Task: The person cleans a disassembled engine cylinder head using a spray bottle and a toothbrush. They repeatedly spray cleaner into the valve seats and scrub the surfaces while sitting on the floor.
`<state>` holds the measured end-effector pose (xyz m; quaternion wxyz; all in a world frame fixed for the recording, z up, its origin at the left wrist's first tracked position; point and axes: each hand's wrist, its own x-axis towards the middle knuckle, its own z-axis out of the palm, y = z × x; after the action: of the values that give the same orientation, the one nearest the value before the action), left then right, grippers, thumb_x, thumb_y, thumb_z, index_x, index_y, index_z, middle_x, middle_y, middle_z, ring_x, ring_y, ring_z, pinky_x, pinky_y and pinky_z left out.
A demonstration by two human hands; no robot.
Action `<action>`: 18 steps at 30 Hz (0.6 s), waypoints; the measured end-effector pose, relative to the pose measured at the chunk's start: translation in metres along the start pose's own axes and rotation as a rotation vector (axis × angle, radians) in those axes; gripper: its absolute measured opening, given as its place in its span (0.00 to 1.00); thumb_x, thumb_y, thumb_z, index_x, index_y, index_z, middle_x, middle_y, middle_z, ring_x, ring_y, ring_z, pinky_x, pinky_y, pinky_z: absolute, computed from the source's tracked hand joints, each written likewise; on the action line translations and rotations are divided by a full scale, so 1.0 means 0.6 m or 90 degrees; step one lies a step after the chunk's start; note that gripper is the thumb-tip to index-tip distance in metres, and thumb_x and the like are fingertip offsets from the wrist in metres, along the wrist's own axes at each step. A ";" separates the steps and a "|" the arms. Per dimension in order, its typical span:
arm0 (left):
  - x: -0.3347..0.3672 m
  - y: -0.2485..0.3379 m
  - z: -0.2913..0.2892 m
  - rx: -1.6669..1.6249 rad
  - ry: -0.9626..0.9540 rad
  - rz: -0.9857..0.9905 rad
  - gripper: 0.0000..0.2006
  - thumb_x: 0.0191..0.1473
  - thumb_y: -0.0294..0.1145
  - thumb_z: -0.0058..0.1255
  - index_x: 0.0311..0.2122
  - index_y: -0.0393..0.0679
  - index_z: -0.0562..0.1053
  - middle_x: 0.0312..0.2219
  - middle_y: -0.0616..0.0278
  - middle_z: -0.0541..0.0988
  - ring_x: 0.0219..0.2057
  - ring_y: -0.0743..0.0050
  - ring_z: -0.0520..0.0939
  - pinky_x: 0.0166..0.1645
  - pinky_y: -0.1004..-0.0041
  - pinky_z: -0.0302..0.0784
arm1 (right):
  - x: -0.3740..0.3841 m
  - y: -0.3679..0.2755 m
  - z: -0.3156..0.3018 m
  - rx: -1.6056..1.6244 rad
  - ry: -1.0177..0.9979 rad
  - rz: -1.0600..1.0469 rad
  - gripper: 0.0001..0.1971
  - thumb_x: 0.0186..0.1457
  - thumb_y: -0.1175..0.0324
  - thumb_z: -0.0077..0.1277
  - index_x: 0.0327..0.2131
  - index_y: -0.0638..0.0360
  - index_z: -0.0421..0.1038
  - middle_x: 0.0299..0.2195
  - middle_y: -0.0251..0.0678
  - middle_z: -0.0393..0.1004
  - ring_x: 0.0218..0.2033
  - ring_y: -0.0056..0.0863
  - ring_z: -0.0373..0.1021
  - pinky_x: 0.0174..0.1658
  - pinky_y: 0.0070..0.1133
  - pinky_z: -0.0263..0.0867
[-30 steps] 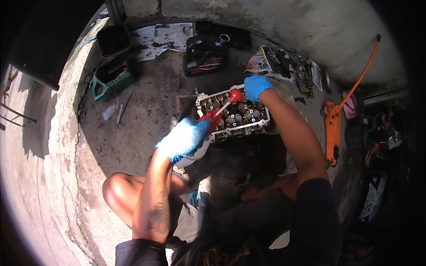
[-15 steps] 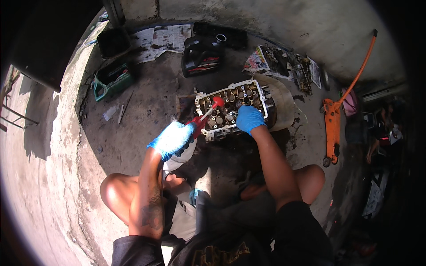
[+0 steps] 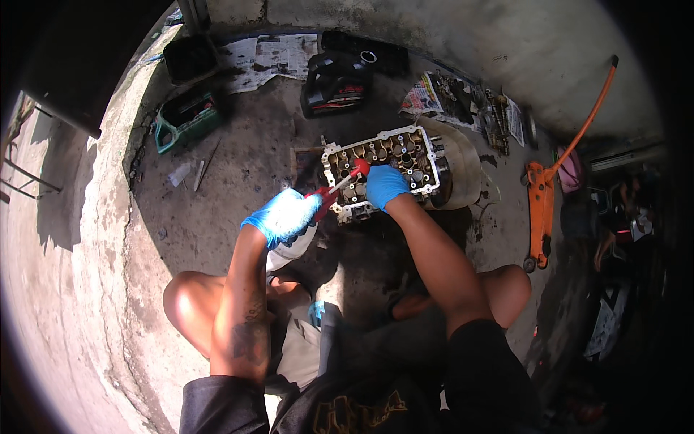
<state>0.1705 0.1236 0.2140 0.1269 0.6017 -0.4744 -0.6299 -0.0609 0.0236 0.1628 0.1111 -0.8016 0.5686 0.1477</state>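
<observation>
An engine cylinder head (image 3: pixel 381 134), metal with a pale rim and open valve gear, lies on the floor in front of me. My left hand (image 3: pixel 284 217), in a blue glove, is closed round the red handle of a tool with a pale shaft and round red tip (image 3: pixel 360 167). That tip is over the cylinder head's left half. My blue-gloved right hand (image 3: pixel 387 188) is curled over the middle of the cylinder head, close beside the tip. Its fingertips are hidden, and I cannot make out what they hold. Under my left hand is a white rounded object (image 3: pixel 293 250), partly covered.
Behind stand a black oil jug (image 3: pixel 334 90) and a green cut-open jug (image 3: pixel 186 123). Newspaper (image 3: pixel 278 56) lies along the wall, more with metal parts (image 3: pixel 499 119) at the back right. An orange floor jack (image 3: pixel 539 213) with a long handle stands right.
My right hand has moved left across the cylinder head, closer to the tool's red tip. The tool, still in my left hand, has shifted only slightly to the right.
</observation>
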 end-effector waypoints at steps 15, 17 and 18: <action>-0.012 -0.019 -0.018 0.008 0.041 -0.002 0.28 0.58 0.54 0.42 0.24 0.34 0.75 0.14 0.63 0.71 0.14 0.77 0.71 0.21 0.73 0.67 | 0.018 -0.026 0.158 0.256 0.087 0.028 0.10 0.52 0.67 0.48 0.36 0.50 0.78 0.34 0.48 0.77 0.38 0.49 0.73 0.44 0.38 0.69; -0.015 -0.018 -0.016 0.056 0.020 -0.039 0.27 0.58 0.53 0.42 0.23 0.35 0.75 0.13 0.63 0.70 0.14 0.77 0.71 0.21 0.73 0.67 | 0.023 -0.016 0.158 0.191 -0.035 -0.021 0.11 0.51 0.68 0.48 0.37 0.49 0.78 0.36 0.46 0.77 0.39 0.47 0.74 0.45 0.37 0.70; -0.016 -0.019 -0.015 0.072 0.021 -0.048 0.27 0.58 0.53 0.41 0.22 0.35 0.75 0.13 0.62 0.71 0.14 0.76 0.71 0.21 0.72 0.67 | 0.023 -0.011 0.157 0.152 -0.025 -0.043 0.11 0.52 0.67 0.49 0.38 0.49 0.78 0.36 0.45 0.77 0.39 0.46 0.74 0.45 0.36 0.69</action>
<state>0.1857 0.1326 0.2132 0.0771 0.6356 -0.4841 -0.5964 -0.0610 0.0463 0.0700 0.2219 -0.7982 0.5527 0.0904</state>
